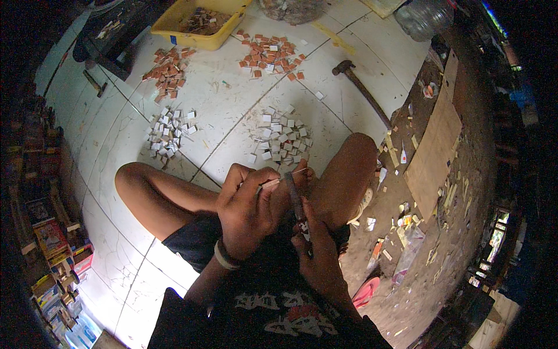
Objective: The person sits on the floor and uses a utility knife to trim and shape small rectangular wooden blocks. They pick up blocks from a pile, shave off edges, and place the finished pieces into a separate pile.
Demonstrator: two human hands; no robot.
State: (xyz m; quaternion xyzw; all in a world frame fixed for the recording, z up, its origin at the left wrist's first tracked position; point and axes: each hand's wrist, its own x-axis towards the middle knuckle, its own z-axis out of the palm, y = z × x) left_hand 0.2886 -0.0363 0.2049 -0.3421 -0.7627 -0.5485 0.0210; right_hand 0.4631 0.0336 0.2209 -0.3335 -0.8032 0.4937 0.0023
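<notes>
I sit cross-legged on a white tiled floor. My left hand pinches a small pale piece with a thin stick poking out toward the right. A dark knife is gripped in my right hand, its blade pointing up to the small piece. Just beyond my knees lie two heaps of small white squares. Farther out are two heaps of reddish-brown squares.
A yellow tub with small pieces stands at the far edge. A hammer lies to the right on the tiles. Cardboard and scraps litter the dirt floor at right. Stacked boxes line the left. A pink sandal lies by my right side.
</notes>
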